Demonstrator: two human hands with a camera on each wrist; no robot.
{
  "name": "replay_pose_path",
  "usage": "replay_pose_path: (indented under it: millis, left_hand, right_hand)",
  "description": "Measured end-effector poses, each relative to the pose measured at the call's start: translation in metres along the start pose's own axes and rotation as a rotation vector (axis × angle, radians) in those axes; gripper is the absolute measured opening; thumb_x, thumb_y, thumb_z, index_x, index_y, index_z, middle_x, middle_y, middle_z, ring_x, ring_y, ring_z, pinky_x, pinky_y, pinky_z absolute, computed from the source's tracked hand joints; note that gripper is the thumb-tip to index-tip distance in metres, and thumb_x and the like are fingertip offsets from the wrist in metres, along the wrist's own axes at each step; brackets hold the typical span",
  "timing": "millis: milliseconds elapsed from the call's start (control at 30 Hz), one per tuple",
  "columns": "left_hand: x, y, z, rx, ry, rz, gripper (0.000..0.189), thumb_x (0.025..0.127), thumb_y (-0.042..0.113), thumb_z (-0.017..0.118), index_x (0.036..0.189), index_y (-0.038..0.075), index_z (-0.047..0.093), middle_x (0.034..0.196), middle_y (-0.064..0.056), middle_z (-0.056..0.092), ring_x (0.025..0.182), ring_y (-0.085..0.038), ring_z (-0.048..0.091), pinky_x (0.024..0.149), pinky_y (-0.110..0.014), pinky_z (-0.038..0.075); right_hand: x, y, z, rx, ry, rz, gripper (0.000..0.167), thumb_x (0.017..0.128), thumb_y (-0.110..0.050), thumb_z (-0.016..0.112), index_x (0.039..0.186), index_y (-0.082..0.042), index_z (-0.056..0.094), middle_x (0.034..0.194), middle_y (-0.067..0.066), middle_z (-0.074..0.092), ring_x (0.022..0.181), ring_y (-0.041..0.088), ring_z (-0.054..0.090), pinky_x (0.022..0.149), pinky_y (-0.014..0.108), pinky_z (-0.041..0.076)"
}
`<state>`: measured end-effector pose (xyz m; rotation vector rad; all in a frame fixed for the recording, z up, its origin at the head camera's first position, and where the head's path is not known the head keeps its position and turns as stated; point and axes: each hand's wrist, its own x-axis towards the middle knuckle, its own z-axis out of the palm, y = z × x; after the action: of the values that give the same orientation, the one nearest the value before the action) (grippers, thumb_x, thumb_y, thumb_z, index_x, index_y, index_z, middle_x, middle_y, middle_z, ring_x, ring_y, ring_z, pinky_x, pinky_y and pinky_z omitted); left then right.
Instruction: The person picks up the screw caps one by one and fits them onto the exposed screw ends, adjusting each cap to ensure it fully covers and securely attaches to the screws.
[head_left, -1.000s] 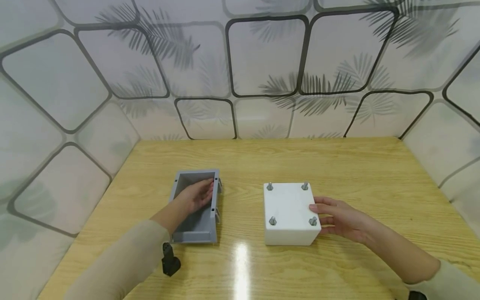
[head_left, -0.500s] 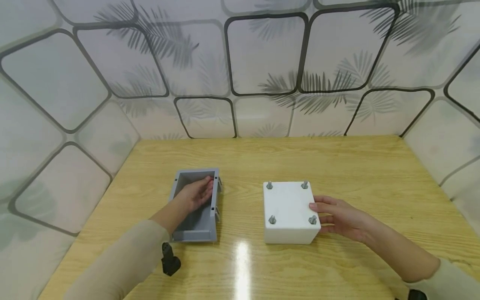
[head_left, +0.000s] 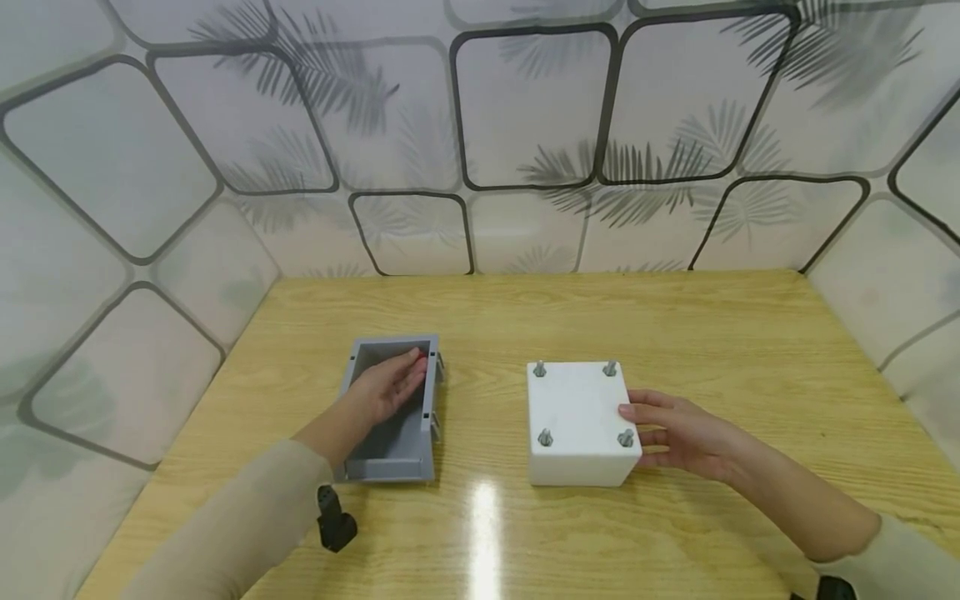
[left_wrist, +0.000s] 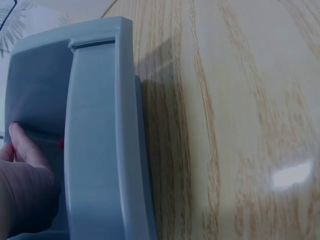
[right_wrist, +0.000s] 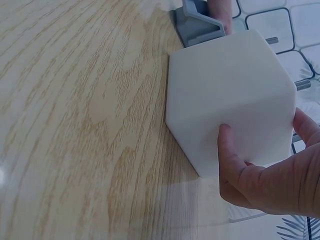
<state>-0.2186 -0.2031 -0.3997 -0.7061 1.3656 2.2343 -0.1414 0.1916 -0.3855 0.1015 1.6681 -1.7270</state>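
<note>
The grey bin point(head_left: 393, 472) sits on the left part of the wooden bench point(head_left: 480, 317) in the head view, its open top facing up. The left hand point(head_left: 390, 390) reaches down into it, fingers slightly bent near the far right corner, where a small red piece point(head_left: 422, 356) shows at the fingertips; whether they grasp it I cannot tell. To the right, apart from the bin, a white block point(head_left: 581, 408) rests on the bench, with four metal bolts point(head_left: 545, 437) sticking up near the corners of its top. The right hand point(head_left: 678, 433) is at its right side, its fingers loosely spread and touching it without wrapping round. A black device point(head_left: 336, 521) is strapped by the left sleeve point(head_left: 232, 517), and a patterned backdrop point(head_left: 532, 108) stands behind.

In the left wrist view, the left hand is inside the bin; red shows at its fingers, and a red spot point(left_wrist: 62, 144) peeks out beside the inner edge of the near wall.

In the right wrist view, one right fingertip rests on the block's plain side face and another touches near the bolted face. Part of the bin shows beyond the block.
</note>
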Motion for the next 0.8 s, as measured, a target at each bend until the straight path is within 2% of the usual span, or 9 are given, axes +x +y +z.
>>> replay_pose_path:
  millis: [300, 633, 800]
  left_hand:
    - [-0.005, 0.001, 0.002, 0.051, 0.015, 0.008, 0.018, 0.094, 0.009, 0.058, 0.077, 0.011, 0.065, 0.072, 0.0, 0.069, 0.068, -0.007, 0.066, 0.076, -0.018, 0.056]
    - [-0.012, 0.003, 0.0, 0.054, -0.018, 0.043, 0.02, 0.093, 0.007, 0.059, 0.075, 0.01, 0.067, 0.071, 0.0, 0.069, 0.064, -0.007, 0.065, 0.068, -0.017, 0.056]
    - [-0.018, 0.007, 0.001, 0.135, -0.042, 0.086, 0.01, 0.093, 0.009, 0.061, 0.084, 0.009, 0.066, 0.073, 0.001, 0.069, 0.066, -0.006, 0.065, 0.068, -0.017, 0.056]
  right_hand:
    - [0.0, 0.0, -0.001, 0.008, 0.0, -0.005, 0.078, 0.095, -0.032, 0.056, 0.149, 0.001, 0.009, 0.111, 0.003, 0.06, 0.1, 0.018, 0.061, 0.086, 0.038, 0.054]
    - [0.0, 0.004, 0.001, 0.009, 0.001, -0.014, 0.077, 0.095, -0.03, 0.056, 0.148, 0.001, 0.01, 0.109, 0.003, 0.06, 0.099, 0.018, 0.061, 0.085, 0.037, 0.054]
    - [0.0, 0.006, 0.002, 0.009, 0.004, -0.019, 0.077, 0.095, -0.03, 0.056, 0.148, 0.001, 0.01, 0.109, 0.002, 0.06, 0.099, 0.017, 0.061, 0.084, 0.037, 0.054]
